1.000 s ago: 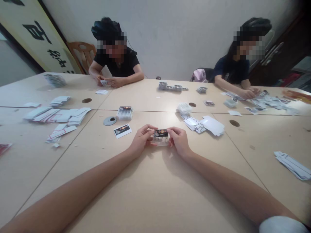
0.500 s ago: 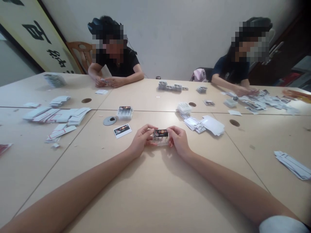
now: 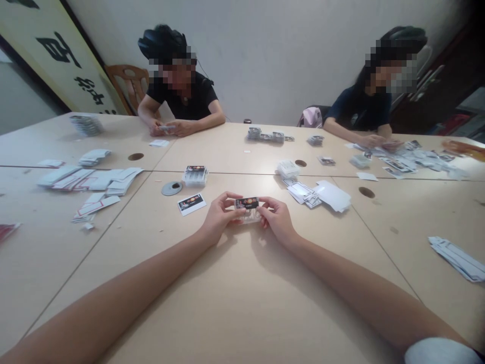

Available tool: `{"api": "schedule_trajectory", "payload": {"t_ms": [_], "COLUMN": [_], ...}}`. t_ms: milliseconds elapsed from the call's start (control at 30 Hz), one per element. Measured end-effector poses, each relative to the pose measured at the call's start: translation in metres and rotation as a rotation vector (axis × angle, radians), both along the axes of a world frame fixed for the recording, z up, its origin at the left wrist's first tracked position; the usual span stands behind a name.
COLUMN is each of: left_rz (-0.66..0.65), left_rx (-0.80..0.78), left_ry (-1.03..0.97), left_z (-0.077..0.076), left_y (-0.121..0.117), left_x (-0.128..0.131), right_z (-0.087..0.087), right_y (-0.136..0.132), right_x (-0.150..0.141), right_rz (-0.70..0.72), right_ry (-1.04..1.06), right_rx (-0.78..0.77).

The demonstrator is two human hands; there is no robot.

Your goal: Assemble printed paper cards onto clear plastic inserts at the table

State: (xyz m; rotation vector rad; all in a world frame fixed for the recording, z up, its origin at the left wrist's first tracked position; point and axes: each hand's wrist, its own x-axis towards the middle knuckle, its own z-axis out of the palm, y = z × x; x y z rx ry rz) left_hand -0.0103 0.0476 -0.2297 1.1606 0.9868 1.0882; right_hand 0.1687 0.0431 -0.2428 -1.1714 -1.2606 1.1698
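Observation:
A small clear plastic box (image 3: 250,216) with a black printed label (image 3: 247,203) along its upper part is held between my two hands, just above the table. My left hand (image 3: 221,216) grips its left side, thumb on the front and fingers behind. On the right side, my right hand (image 3: 276,216) pinches it with the thumb against the front face. What lies inside the box is too small to make out. Beyond my left hand lie a black-and-white printed card (image 3: 191,203) and a stack of clear boxes (image 3: 195,176) with a similar label on top.
White cards (image 3: 333,196) and clear boxes (image 3: 288,169) lie ahead to the right. Folded white cards (image 3: 91,179) spread on the left, near a grey round cover (image 3: 172,188). Two people sit across the table (image 3: 242,293), handling small items. Paper strips (image 3: 456,259) lie far right.
The box has shifted slightly left and up, tilting a little. Both thumbs have moved onto its front face. Across the table, the right-hand person's hands have moved slightly.

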Motion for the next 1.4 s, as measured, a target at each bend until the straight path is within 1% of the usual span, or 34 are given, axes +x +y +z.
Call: {"api": "schedule_trajectory", "payload": {"t_ms": [100,200,533,633,767,867,933,1000,1100,1133,1167,1233,1300,1400], "left_rz": [0.008,-0.019,-0.140,-0.138,-0.091,-0.009,0.112,0.275,0.514,0.586,0.630,0.689,0.714,0.686], "left_rx": [0.026,0.027,-0.087,-0.101,-0.076,-0.046,-0.018,0.024,0.106,0.123,0.132,0.137,0.135,0.116], "left_ry": [0.027,-0.010,-0.158,-0.184,-0.162,-0.102,-0.088,-0.087,-0.043,-0.028,-0.017,-0.001,0.010,0.032], "left_z": [0.000,-0.002,-0.002,0.000,0.005,0.014,0.022,0.031,0.041,0.043,0.044,0.043,0.040,0.033], "left_y": [0.000,0.002,0.012,0.012,0.010,0.015,0.025,0.039,0.060,0.066,0.071,0.077,0.081,0.084], "left_x": [-0.001,-0.002,-0.009,-0.010,-0.010,-0.015,-0.025,-0.042,-0.076,-0.088,-0.098,-0.115,-0.125,-0.131], "right_z": [0.001,0.002,0.002,0.002,0.001,-0.001,-0.002,-0.003,-0.005,-0.005,-0.006,-0.006,-0.006,-0.006], "right_y": [-0.001,-0.001,0.000,0.001,0.002,0.002,0.001,0.001,0.001,0.001,0.002,0.002,0.002,0.001], "right_x": [0.000,0.000,0.000,0.000,-0.001,-0.003,-0.003,-0.004,-0.004,-0.004,-0.004,-0.004,-0.004,-0.005], "right_rz": [0.013,0.007,-0.015,-0.018,-0.026,-0.035,-0.041,-0.037,-0.029,-0.028,-0.027,-0.023,-0.018,-0.008], "right_ry": [-0.006,0.004,0.036,0.046,0.071,0.079,0.074,0.067,0.064,0.064,0.063,0.062,0.062,0.062], "right_rx": [0.008,0.005,-0.027,-0.031,-0.027,-0.014,-0.006,-0.001,0.003,0.005,0.007,0.009,0.008,0.003]}}
